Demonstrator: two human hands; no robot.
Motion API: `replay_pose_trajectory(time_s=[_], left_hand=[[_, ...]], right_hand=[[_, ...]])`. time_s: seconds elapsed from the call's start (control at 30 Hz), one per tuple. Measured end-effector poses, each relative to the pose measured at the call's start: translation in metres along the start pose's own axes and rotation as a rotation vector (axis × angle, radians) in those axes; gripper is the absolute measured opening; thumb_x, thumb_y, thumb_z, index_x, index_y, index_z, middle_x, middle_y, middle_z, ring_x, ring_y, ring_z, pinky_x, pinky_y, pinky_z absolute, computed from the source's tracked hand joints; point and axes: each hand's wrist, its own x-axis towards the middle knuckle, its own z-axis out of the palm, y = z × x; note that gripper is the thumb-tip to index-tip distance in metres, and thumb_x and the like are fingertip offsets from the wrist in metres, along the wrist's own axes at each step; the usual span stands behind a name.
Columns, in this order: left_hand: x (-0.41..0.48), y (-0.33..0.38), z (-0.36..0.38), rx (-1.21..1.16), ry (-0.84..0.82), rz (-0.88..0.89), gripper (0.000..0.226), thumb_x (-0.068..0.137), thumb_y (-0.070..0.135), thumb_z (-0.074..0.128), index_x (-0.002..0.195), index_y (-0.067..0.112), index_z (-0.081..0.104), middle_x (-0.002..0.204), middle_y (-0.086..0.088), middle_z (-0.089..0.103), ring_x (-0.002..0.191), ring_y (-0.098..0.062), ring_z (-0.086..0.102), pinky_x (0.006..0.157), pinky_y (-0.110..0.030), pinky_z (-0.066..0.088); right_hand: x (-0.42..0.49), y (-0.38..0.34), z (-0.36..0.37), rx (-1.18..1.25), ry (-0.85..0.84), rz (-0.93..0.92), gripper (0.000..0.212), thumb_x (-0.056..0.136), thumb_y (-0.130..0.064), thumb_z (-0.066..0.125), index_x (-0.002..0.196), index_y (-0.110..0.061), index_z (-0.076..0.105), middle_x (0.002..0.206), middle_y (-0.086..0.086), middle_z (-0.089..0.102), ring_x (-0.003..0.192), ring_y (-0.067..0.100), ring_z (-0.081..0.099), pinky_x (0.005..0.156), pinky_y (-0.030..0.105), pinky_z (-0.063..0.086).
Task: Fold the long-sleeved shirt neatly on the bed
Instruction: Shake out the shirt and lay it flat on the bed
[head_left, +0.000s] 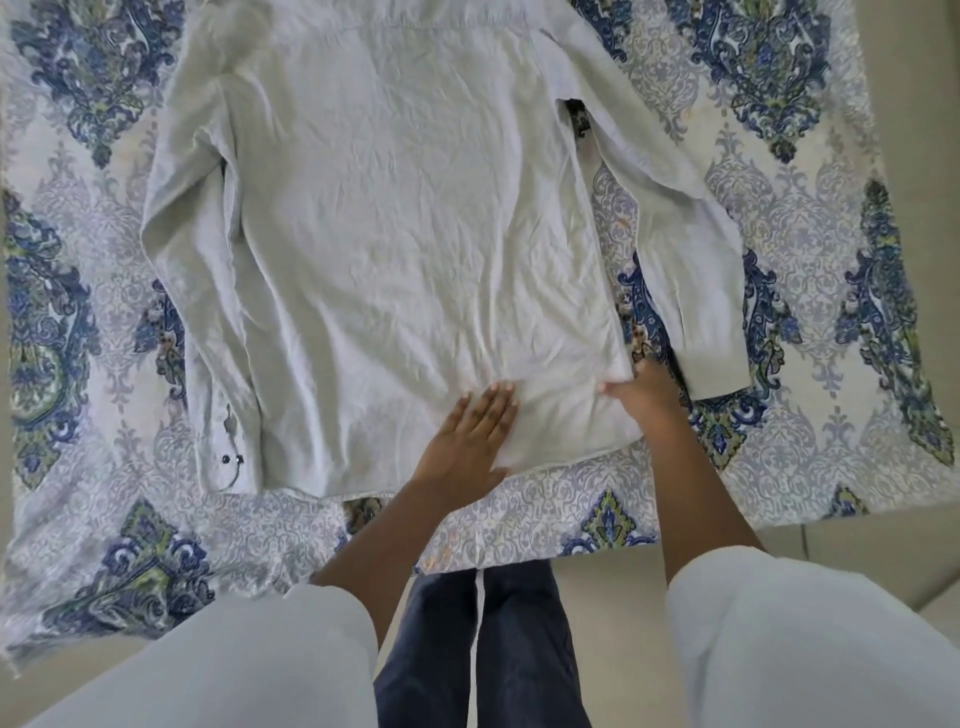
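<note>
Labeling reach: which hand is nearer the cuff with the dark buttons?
Left. The left hand rests flat on the shirt mid-hem; the right hand holds the side edge farthest from the cuff.

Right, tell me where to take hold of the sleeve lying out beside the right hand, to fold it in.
Grip the cuff at the near end of the sleeve, coming from the near bed edge with the right hand, which is closest. The cuff lies flat, apart from the shirt body, with bedspread showing round its end, so fingers can probably slide under it.
</note>
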Motion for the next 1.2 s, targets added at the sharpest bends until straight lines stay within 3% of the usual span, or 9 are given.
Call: replay_pose_trajectory(time_s=[0.17,0.33,0.63,0.8,0.9,0.97,1.07,1.13,1.2], left_hand=[[-0.007,0.009,0.01,0.052,-0.03,-0.006,0.094,0.08,0.056,0.054,0.147,0.009,0.008,0.156,-0.011,0.01,0.144,-0.03,0.013,0.115,-0.047,0.016],[-0.015,0.016,0.015,0.086,-0.029,-0.036,0.083,0.083,0.028,0.055,0.148,0.012,0.006,0.156,-0.007,0.002,0.143,-0.026,0.003,0.113,-0.047,0.005],[-0.015,0.016,0.009,0.006,-0.094,-0.004,0.077,0.094,0.022,0.037,0.141,0.018,-0.023,0.148,0.001,-0.031,0.138,-0.022,-0.027,0.111,-0.042,-0.016],[-0.023,0.007,-0.005,-0.105,-0.124,-0.036,0.058,0.1,0.03,0.026,0.15,0.016,0.0,0.157,0.002,-0.009,0.146,-0.015,-0.007,0.118,-0.036,-0.004],[-0.036,-0.008,-0.018,-0.241,0.084,-0.154,0.045,0.097,0.02,0.03,0.138,0.006,0.042,0.147,-0.009,0.04,0.136,-0.022,0.037,0.11,-0.036,0.03],[-0.048,-0.023,-0.02,-0.25,0.253,-0.206,0.04,0.086,0.016,0.035,0.109,0.005,0.066,0.111,-0.011,0.068,0.103,-0.027,0.064,0.082,-0.036,0.052],[-0.069,-0.052,-0.016,-0.236,0.384,-0.366,0.026,0.08,0.009,0.044,0.088,0.005,0.068,0.083,-0.008,0.067,0.075,-0.028,0.063,0.059,-0.033,0.05],[-0.084,-0.07,-0.014,-0.304,0.474,-0.598,0.018,0.081,0.001,0.054,0.093,0.002,0.067,0.086,-0.012,0.065,0.077,-0.032,0.06,0.06,-0.037,0.048],[-0.102,-0.087,-0.009,-0.411,0.524,-0.871,0.022,0.086,0.005,0.056,0.105,0.0,0.064,0.1,-0.017,0.062,0.091,-0.036,0.056,0.074,-0.043,0.048]], right_hand=[[-0.001,0.017,-0.008,-0.012,-0.029,0.022,0.054,0.087,-0.019,0.065,0.133,0.002,0.046,0.133,0.019,0.053,0.117,0.035,0.054,0.095,0.038,0.044],[-0.006,0.02,-0.006,0.004,-0.099,0.044,0.06,0.085,-0.023,0.067,0.135,0.002,0.043,0.138,0.02,0.048,0.121,0.034,0.051,0.099,0.038,0.043],[-0.009,0.031,-0.01,-0.081,-0.077,0.083,0.062,0.081,-0.021,0.072,0.132,0.002,0.047,0.131,0.02,0.054,0.113,0.034,0.057,0.086,0.031,0.046],[-0.034,0.003,0.007,-0.241,0.148,-0.055,0.084,0.072,-0.032,0.079,0.137,-0.005,0.033,0.144,0.019,0.035,0.132,0.036,0.033,0.104,0.049,0.035],[-0.056,-0.031,0.031,-0.27,0.141,-0.118,0.066,0.082,-0.025,0.067,0.135,-0.005,0.034,0.141,0.019,0.034,0.129,0.035,0.031,0.1,0.044,0.036],[-0.066,-0.052,0.053,-0.209,0.077,-0.187,0.046,0.086,-0.017,0.058,0.127,-0.002,0.044,0.133,0.017,0.043,0.123,0.033,0.038,0.095,0.04,0.04],[-0.082,-0.077,0.089,-0.062,-0.052,-0.327,0.026,0.087,-0.009,0.049,0.111,-0.002,0.055,0.118,0.015,0.057,0.109,0.031,0.053,0.083,0.032,0.043],[-0.094,-0.09,0.113,-0.021,-0.138,-0.404,0.018,0.087,-0.008,0.048,0.101,-0.005,0.058,0.111,0.013,0.062,0.102,0.029,0.058,0.078,0.03,0.042],[-0.104,-0.101,0.135,-0.005,-0.202,-0.461,0.017,0.087,-0.008,0.048,0.099,-0.006,0.061,0.109,0.011,0.064,0.1,0.028,0.059,0.079,0.03,0.043]])
